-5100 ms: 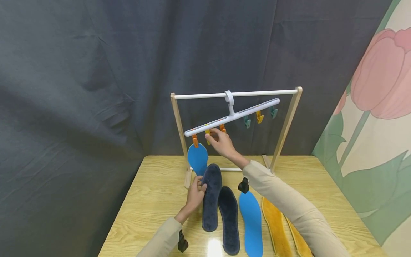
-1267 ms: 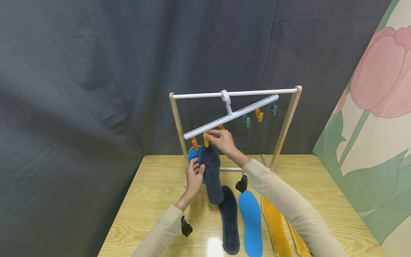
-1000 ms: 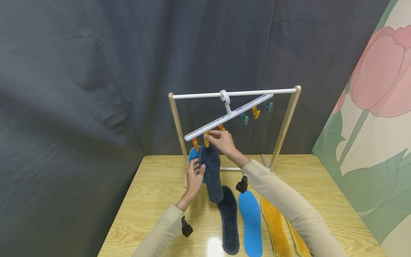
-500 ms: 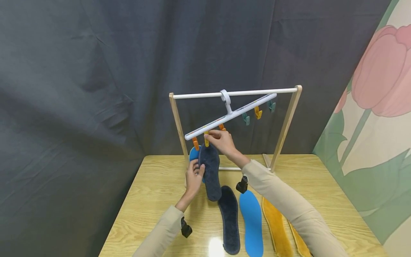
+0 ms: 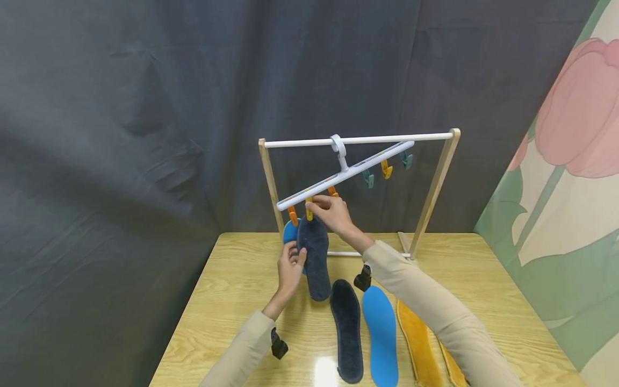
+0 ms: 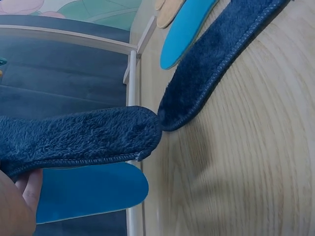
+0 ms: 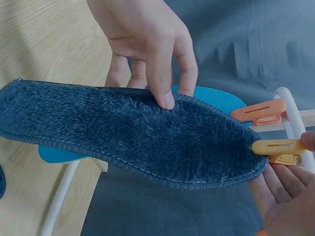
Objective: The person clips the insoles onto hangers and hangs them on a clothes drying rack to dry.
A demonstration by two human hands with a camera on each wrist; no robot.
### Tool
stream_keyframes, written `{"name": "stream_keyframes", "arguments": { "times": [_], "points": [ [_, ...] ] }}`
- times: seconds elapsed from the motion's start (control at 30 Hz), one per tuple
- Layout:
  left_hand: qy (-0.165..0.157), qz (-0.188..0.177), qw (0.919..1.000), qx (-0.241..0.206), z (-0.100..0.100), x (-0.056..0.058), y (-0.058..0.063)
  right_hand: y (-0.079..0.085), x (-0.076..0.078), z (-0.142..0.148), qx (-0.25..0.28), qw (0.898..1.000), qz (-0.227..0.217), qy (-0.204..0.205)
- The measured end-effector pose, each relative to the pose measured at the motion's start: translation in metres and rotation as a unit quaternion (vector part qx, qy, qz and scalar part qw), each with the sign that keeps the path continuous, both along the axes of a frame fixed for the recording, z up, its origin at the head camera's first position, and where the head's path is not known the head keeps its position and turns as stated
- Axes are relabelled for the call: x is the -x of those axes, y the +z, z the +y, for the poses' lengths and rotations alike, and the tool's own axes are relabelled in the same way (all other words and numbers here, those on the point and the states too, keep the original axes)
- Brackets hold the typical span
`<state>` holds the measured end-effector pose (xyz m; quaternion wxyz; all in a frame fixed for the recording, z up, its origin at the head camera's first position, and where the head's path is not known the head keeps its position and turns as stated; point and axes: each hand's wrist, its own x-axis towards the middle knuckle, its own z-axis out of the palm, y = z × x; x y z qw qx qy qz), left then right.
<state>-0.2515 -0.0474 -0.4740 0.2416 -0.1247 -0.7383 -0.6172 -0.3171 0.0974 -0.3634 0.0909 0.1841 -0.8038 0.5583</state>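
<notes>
My left hand (image 5: 291, 267) grips a dark navy fleece insole (image 5: 315, 263) by its left edge, thumb on the fleece and fingers behind. The insole hangs off the table, its rounded top at a yellow clip (image 5: 309, 208). My right hand (image 5: 335, 216) pinches that clip, whose tip lies over the fleece in the right wrist view. The clip belongs to a white hanger (image 5: 343, 174), tilted lower on the left. Partly hidden behind the navy insole, a blue insole (image 6: 93, 189) hangs from an orange clip (image 7: 261, 112).
On the table (image 5: 232, 301) lie another navy insole (image 5: 347, 333), a blue insole (image 5: 381, 333) and two yellow insoles (image 5: 419, 344), partly under my right forearm. The hanger's right half carries teal clips (image 5: 368, 178) and a yellow clip. A wooden rack (image 5: 435, 188) supports the hanger.
Over five seconds, my left hand has raised the navy insole to the yellow clip that my right hand pinches. During the last second, the insole's lower end has shifted slightly left and up.
</notes>
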Motion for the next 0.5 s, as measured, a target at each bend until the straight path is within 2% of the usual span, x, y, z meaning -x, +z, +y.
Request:
{"name": "stream_keyframes", "arguments": {
  "times": [0.13,0.37,0.5],
  "points": [
    [0.007,0.008,0.9999,-0.001,0.001,-0.004,-0.001,0.001,-0.001,0.001,-0.001,1.0,0.002,-0.005],
    [-0.034,0.001,0.9987,-0.038,-0.006,-0.004,-0.011,0.0,-0.001,0.002,-0.006,1.0,0.008,0.003],
    [-0.053,0.012,0.9974,-0.048,-0.008,-0.004,-0.017,0.0,-0.002,0.002,-0.009,1.0,0.014,0.001]
  ]
}}
